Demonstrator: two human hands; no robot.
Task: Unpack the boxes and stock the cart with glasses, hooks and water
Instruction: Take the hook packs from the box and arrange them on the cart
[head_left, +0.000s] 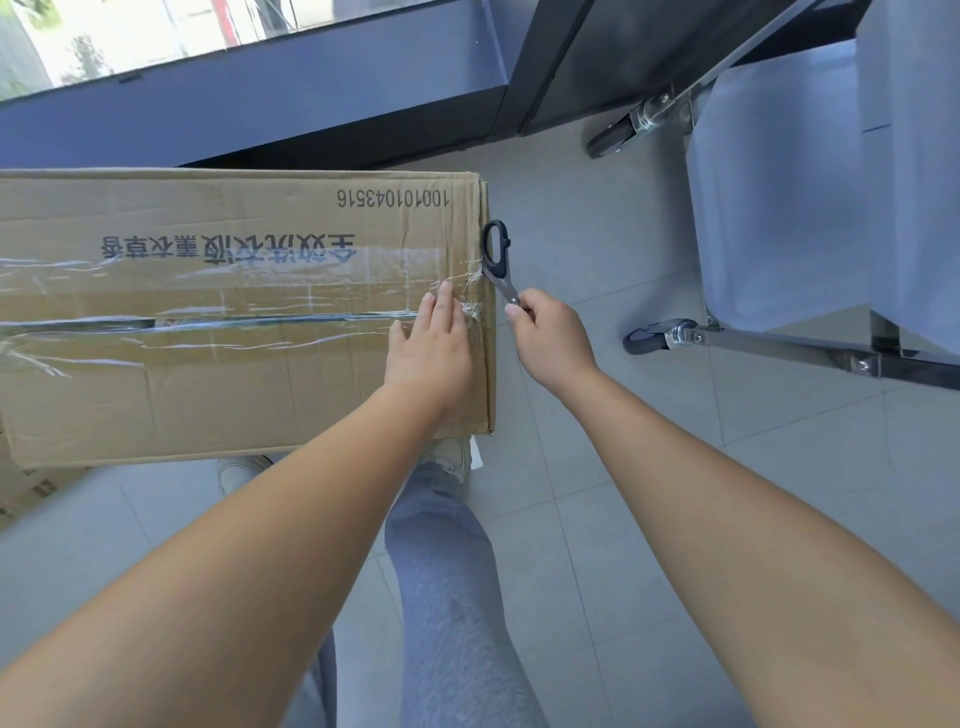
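A large cardboard box stands on the floor, its top seam covered in clear tape that is slit along the middle. My left hand lies flat on the box top near its right edge, fingers straight. My right hand pinches black-handled scissors by the blades, handles pointing away, just off the box's right edge. The steel cart stands at the right on castor wheels.
A second cardboard box peeks out at the lower left under the big one. A dark window ledge runs behind the box. My legs in grey trousers and white shoes stand close against the box's near side. Grey floor tiles lie between box and cart.
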